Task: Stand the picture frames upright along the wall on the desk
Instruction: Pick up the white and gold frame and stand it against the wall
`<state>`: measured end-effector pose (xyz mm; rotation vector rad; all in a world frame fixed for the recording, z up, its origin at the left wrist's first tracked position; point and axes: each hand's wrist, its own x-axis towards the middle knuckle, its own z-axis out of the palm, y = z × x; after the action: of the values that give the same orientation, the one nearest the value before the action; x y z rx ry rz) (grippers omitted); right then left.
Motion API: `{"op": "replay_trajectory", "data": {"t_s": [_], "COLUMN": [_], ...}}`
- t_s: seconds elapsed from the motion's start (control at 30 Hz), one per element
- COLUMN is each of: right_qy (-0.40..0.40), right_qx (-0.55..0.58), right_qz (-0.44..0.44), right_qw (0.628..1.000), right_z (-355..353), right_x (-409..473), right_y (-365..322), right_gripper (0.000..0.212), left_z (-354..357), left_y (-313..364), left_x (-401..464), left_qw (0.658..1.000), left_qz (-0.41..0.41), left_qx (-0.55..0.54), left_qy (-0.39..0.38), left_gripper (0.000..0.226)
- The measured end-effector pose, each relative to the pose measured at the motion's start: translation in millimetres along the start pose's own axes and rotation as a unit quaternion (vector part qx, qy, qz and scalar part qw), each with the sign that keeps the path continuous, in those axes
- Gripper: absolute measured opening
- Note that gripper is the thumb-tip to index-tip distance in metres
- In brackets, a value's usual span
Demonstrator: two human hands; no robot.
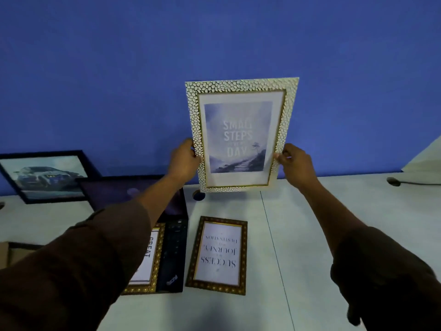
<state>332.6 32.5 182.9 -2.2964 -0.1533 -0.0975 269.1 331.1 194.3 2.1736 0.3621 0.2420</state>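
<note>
I hold a white-and-gold pebble-textured picture frame (239,134) upright in front of the blue wall, its lower edge at or just above the back of the white desk (334,235). My left hand (185,161) grips its left side and my right hand (294,163) grips its right side. A black frame with a car picture (45,175) leans upright against the wall at the far left. A dark gold frame with "SUCCESS" text (218,255) lies flat on the desk. Another gold frame (148,259) lies flat beside it, partly hidden by my left arm.
An open black laptop (171,235) sits left of centre, its screen toward the wall. A round cable hole (198,195) is below the held frame. A cable grommet with a cord (393,181) and a pale object (424,158) are at the right; a brown box (7,254) is at the left edge.
</note>
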Motion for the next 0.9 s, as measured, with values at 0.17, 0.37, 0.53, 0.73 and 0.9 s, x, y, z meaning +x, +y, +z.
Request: {"op": "replay_trajectory", "data": {"t_s": [0.17,0.37,0.53,0.73,0.9], "right_qy": [-0.070,-0.144,-0.170,-0.187,-0.197], "right_qx": [-0.033,-0.061,-0.058,-0.050,-0.050], "right_qz": [0.024,0.024,0.001,-0.011,-0.012], "right_qw": [0.997,0.987,0.984,0.981,0.979], "right_z": [36,72,90,98,99], "right_x": [49,93,114,127,129], "right_y": [52,103,116,121,125], "right_gripper": [0.020,0.019,0.020,0.021,0.022], "left_z": [48,93,110,121,126], "left_y": [-25,-58,-76,-83,-87], "left_x": [34,68,81,89,90], "left_qw": [0.998,0.993,0.989,0.987,0.983], "left_qz": [-0.011,-0.062,-0.100,-0.123,-0.143], "left_qx": [0.063,0.100,0.108,0.106,0.113], "left_qy": [0.000,-0.011,-0.008,-0.002,-0.009], "left_gripper": [0.032,0.029,0.030,0.032,0.037]}}
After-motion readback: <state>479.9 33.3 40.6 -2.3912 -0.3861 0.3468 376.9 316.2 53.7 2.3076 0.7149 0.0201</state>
